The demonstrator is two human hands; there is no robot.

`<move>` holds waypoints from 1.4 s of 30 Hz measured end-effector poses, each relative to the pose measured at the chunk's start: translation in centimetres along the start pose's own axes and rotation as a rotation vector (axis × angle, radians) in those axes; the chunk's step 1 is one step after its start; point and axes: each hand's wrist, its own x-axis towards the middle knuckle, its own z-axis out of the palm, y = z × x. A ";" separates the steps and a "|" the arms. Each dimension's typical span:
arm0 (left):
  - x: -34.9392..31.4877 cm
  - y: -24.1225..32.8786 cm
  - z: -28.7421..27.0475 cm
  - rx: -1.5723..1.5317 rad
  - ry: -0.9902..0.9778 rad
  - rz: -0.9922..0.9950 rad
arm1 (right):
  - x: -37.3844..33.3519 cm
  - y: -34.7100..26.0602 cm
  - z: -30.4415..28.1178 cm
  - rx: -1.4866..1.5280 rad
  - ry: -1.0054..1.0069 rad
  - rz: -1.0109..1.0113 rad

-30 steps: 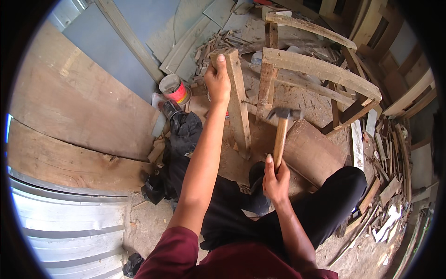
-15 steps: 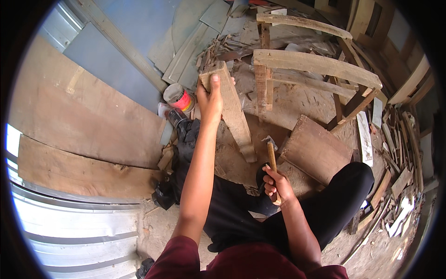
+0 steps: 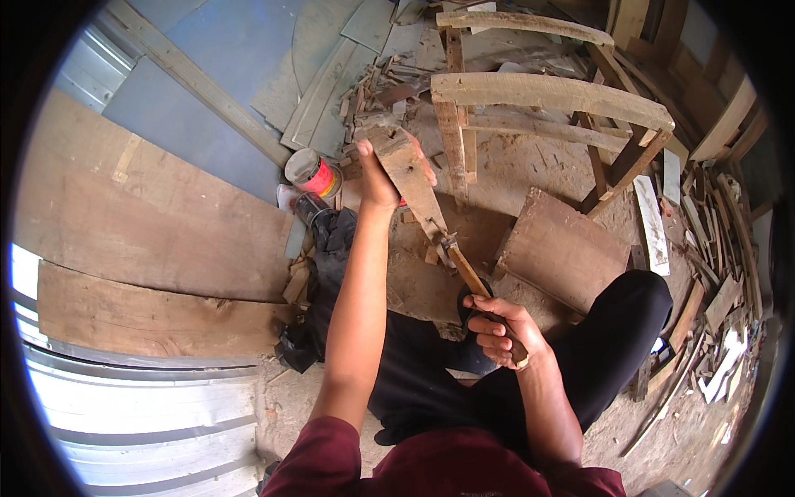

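A thick, tapering wooden piece [image 3: 414, 182] is gripped near its far, wide end by my left hand [image 3: 383, 178], thumb on one side and fingertips showing on the other. Small dark spots mark its upper face. In my right hand [image 3: 507, 329] is a hammer [image 3: 469, 272], held by its wooden handle with the fingers wrapped round it. The hammer's metal head lies at the near, narrow end of the wood; whether it touches, I cannot tell. My black-trousered legs are bent below both hands.
A curved wooden frame [image 3: 551, 93] stands at the far right, with a square brown board [image 3: 565, 248] nearer me. A paint can [image 3: 312, 172] and a dark can [image 3: 312, 207] sit left of the wood. Scrap wood [image 3: 725, 273] piles up on the right; large panels [image 3: 157, 215] lie left.
The wooden piece has turned in my left hand, so a spotted face now shows. My right hand has brought the hammer head up and left to the wood's narrow end.
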 end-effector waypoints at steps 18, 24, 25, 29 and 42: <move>3.1 -1.3 1.3 -0.004 -0.058 -0.056 | -0.6 0.4 1.1 -0.328 0.061 -0.198; 5.0 -2.8 -0.3 -0.039 -0.012 -0.036 | 2.3 0.7 -1.2 -0.260 -0.066 -0.154; 5.1 -2.8 -0.5 -0.079 -0.006 -0.049 | 2.9 0.8 -1.4 -0.287 -0.062 -0.146; 5.4 -3.2 -1.5 -0.131 0.004 -0.061 | 3.9 1.1 -1.9 -0.399 -0.033 -0.187; 3.7 -0.9 -1.9 0.512 0.753 0.361 | 4.0 3.6 -1.6 -0.939 0.535 -0.551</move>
